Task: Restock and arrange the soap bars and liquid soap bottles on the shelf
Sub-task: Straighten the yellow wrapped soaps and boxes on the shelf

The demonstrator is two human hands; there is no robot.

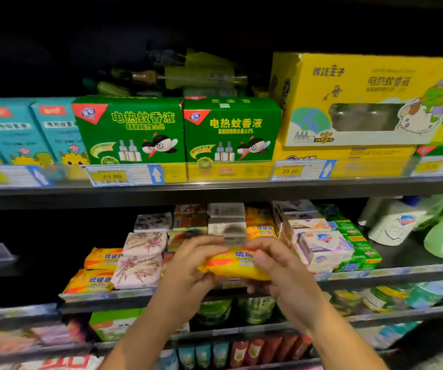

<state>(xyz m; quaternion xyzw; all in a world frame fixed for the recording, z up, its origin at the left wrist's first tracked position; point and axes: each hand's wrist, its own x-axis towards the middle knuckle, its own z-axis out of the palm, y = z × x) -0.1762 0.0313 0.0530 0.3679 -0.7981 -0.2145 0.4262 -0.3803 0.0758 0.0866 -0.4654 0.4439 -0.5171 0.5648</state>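
soap in hand: a flat yellow-orange bar in crinkly plastic wrap (237,264) is held between both hands, just in front of the middle metal shelf (375,273) and not yet resting on it. the left hand (188,268) grips its left end with fingers curled over the top edge, and the right hand (281,273) grips the right end the same way. matching yellow wrapped bars (100,271) lie stacked at the shelf's left end, beside floral paper-wrapped bars (141,259). white cardboard soap boxes (319,247) stand just to the right. to place it well, i'd keep the bar level, printed face up (so the label reads), slide it straight into the gap ahead, and let go only once it lies flat, so the neighbouring stacks aren't nudged.
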